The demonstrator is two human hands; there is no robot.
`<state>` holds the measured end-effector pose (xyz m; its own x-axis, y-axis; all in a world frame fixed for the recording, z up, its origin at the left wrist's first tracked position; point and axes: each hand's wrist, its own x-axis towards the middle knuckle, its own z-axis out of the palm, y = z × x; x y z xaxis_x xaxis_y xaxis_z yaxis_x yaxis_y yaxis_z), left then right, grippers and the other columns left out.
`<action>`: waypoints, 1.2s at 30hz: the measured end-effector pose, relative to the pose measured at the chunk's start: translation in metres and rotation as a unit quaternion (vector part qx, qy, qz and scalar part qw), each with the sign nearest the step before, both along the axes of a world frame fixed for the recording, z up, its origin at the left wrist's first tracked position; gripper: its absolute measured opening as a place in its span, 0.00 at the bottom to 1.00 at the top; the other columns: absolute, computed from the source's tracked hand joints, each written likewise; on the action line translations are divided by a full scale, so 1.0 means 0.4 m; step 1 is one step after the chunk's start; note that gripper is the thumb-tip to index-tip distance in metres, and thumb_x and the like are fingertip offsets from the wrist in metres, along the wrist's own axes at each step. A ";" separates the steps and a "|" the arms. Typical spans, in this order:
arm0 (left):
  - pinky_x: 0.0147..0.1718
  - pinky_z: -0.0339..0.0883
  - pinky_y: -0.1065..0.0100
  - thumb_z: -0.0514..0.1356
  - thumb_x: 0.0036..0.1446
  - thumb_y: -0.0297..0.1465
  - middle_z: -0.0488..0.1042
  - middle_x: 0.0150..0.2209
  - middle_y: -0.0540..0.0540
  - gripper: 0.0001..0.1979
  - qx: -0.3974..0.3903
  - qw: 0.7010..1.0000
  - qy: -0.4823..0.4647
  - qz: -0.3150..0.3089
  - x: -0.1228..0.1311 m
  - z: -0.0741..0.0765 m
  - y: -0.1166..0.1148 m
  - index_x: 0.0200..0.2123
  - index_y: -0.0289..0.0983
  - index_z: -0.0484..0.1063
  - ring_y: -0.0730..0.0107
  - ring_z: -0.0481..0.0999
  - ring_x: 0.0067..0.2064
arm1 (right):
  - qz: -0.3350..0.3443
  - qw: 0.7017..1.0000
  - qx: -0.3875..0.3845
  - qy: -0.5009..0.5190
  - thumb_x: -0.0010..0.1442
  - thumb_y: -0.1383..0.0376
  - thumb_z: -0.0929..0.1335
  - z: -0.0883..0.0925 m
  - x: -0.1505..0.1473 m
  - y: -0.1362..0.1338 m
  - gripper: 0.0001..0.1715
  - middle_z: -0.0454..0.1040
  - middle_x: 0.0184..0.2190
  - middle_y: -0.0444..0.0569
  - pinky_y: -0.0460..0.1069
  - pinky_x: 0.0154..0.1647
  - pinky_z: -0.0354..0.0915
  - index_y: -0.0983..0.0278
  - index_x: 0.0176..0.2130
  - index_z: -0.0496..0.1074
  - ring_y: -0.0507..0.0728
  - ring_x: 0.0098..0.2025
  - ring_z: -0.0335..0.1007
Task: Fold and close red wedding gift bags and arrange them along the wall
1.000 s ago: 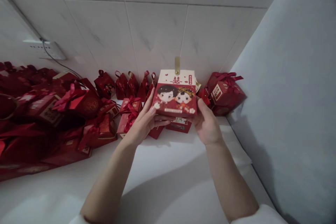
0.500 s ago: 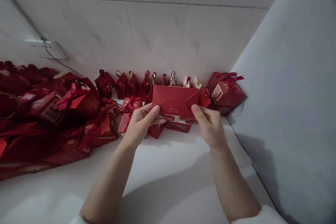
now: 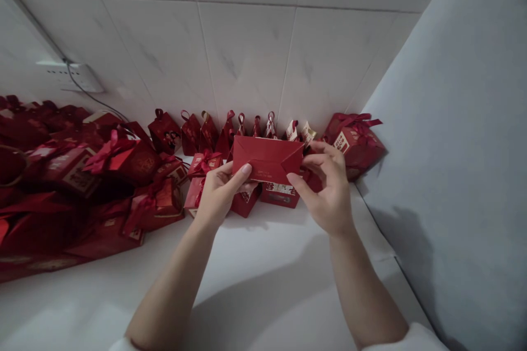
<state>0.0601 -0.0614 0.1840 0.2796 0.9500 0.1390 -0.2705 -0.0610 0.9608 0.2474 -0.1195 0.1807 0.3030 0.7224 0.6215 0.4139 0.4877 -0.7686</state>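
Red box [image 3: 267,158] is held above the desk [image 3: 247,263] by the left hand [image 3: 220,192]; the right hand [image 3: 327,189], gripping it before, now spreads its fingers beside its edge; whether they touch, I cannot tell.

Power strip [image 3: 85,78] — tiled wall [image 3: 247,55]

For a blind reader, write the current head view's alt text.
The left hand holds a red box, underside facing the camera, the right hand at its other end. Behind, more red boxes line a tiled wall.
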 end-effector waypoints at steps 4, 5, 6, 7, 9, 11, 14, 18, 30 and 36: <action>0.37 0.78 0.75 0.67 0.55 0.41 0.82 0.44 0.41 0.19 -0.006 0.999 0.031 -0.020 0.004 -0.004 -0.003 0.46 0.35 0.80 0.63 0.82 0.43 | 0.102 0.991 0.023 0.083 0.59 0.62 0.72 0.000 -0.023 0.007 0.33 0.60 0.65 0.51 0.59 0.57 0.70 0.50 0.58 0.57 0.62 0.63 0.63; 0.37 0.78 0.76 0.67 0.55 0.40 0.82 0.44 0.41 0.19 -0.006 0.999 0.034 -0.023 0.005 -0.005 -0.004 0.46 0.35 0.80 0.64 0.82 0.43 | 0.102 0.991 0.023 0.088 0.59 0.63 0.72 -0.002 -0.026 0.010 0.37 0.62 0.64 0.52 0.59 0.57 0.70 0.49 0.62 0.53 0.61 0.63 0.64; 0.36 0.78 0.77 0.67 0.55 0.40 0.82 0.44 0.41 0.19 -0.006 0.999 0.037 -0.024 0.006 -0.006 -0.005 0.47 0.35 0.80 0.65 0.82 0.43 | 0.098 0.991 0.020 0.087 0.60 0.63 0.72 -0.005 -0.026 0.015 0.39 0.63 0.63 0.52 0.59 0.58 0.70 0.50 0.63 0.52 0.62 0.62 0.64; 0.36 0.77 0.78 0.68 0.55 0.40 0.82 0.44 0.41 0.20 -0.009 0.999 0.039 -0.024 0.007 -0.007 -0.005 0.47 0.35 0.79 0.66 0.82 0.42 | 0.095 0.992 0.017 0.083 0.59 0.62 0.72 -0.010 -0.025 0.020 0.39 0.64 0.62 0.52 0.59 0.59 0.70 0.51 0.64 0.54 0.62 0.62 0.65; 0.34 0.77 0.78 0.68 0.54 0.40 0.82 0.43 0.40 0.20 -0.019 0.999 0.039 -0.022 0.009 -0.007 -0.006 0.47 0.34 0.79 0.68 0.83 0.38 | 0.098 0.992 0.020 0.079 0.59 0.63 0.72 -0.021 -0.023 0.030 0.33 0.66 0.59 0.51 0.58 0.59 0.69 0.52 0.60 0.61 0.61 0.60 0.67; 0.32 0.77 0.78 0.69 0.53 0.40 0.82 0.40 0.40 0.21 -0.033 0.999 0.035 -0.020 0.010 -0.006 -0.007 0.47 0.33 0.79 0.68 0.83 0.34 | 0.099 0.992 0.028 0.078 0.59 0.64 0.72 -0.032 -0.022 0.038 0.28 0.67 0.58 0.49 0.57 0.59 0.69 0.53 0.57 0.65 0.60 0.58 0.68; 0.27 0.75 0.80 0.69 0.53 0.40 0.82 0.37 0.41 0.22 -0.049 0.998 0.034 -0.017 0.010 -0.001 -0.009 0.48 0.34 0.78 0.69 0.83 0.30 | 0.086 0.994 0.036 0.064 0.60 0.64 0.72 -0.041 -0.025 0.041 0.27 0.67 0.58 0.49 0.58 0.61 0.68 0.53 0.56 0.64 0.60 0.61 0.66; 0.25 0.74 0.81 0.69 0.53 0.41 0.82 0.35 0.42 0.21 -0.058 0.998 0.035 -0.018 0.007 0.004 -0.013 0.46 0.34 0.78 0.67 0.83 0.30 | 0.079 0.996 0.038 0.014 0.59 0.64 0.72 -0.035 -0.023 0.034 0.29 0.66 0.59 0.51 0.59 0.64 0.65 0.54 0.57 0.62 0.60 0.62 0.65; 0.25 0.75 0.80 0.69 0.54 0.40 0.82 0.30 0.43 0.21 -0.068 0.997 0.029 -0.034 -0.001 0.023 -0.019 0.46 0.33 0.78 0.69 0.82 0.29 | 0.042 0.973 0.086 -0.208 0.54 0.62 0.76 -0.004 0.003 0.022 0.28 0.63 0.57 0.51 0.61 0.63 0.64 0.53 0.54 0.71 0.62 0.62 0.62; 0.28 0.76 0.77 0.68 0.55 0.40 0.82 0.30 0.42 0.19 -0.056 0.997 0.029 -0.042 0.000 0.023 -0.021 0.44 0.32 0.79 0.68 0.82 0.30 | 0.027 0.975 0.117 -0.185 0.52 0.63 0.77 -0.002 0.001 0.014 0.22 0.64 0.59 0.50 0.61 0.60 0.67 0.54 0.47 0.74 0.63 0.61 0.64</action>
